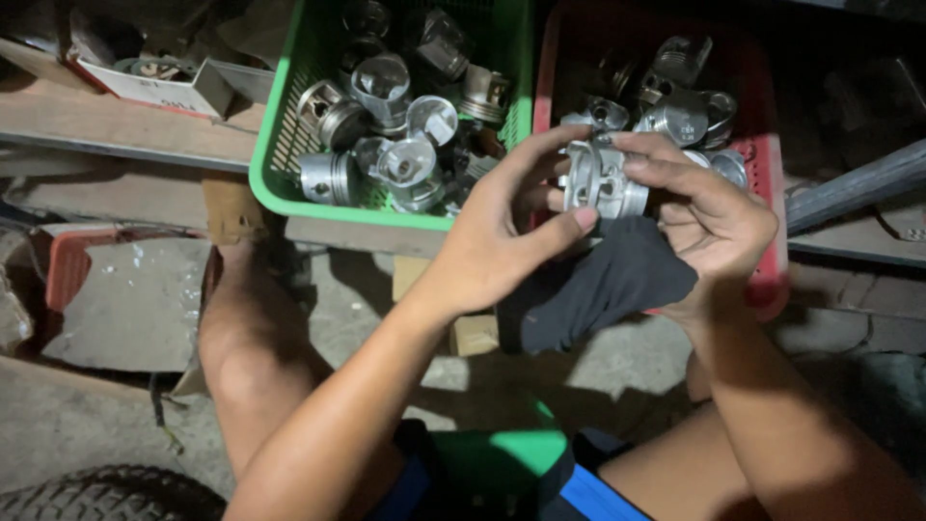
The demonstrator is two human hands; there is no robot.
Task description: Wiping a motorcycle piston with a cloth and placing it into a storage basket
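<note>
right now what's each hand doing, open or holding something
Left hand: closed on the ridged silver metal piston.
Right hand: closed on the same piston, with a dark grey cloth under it.

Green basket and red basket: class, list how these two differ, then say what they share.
The green basket lies left, with its pistons in full view; the red basket lies right, partly hidden by the hands. The left hand and right hand hold a piston and dark cloth before the red one. Both hold metal pistons.
</note>
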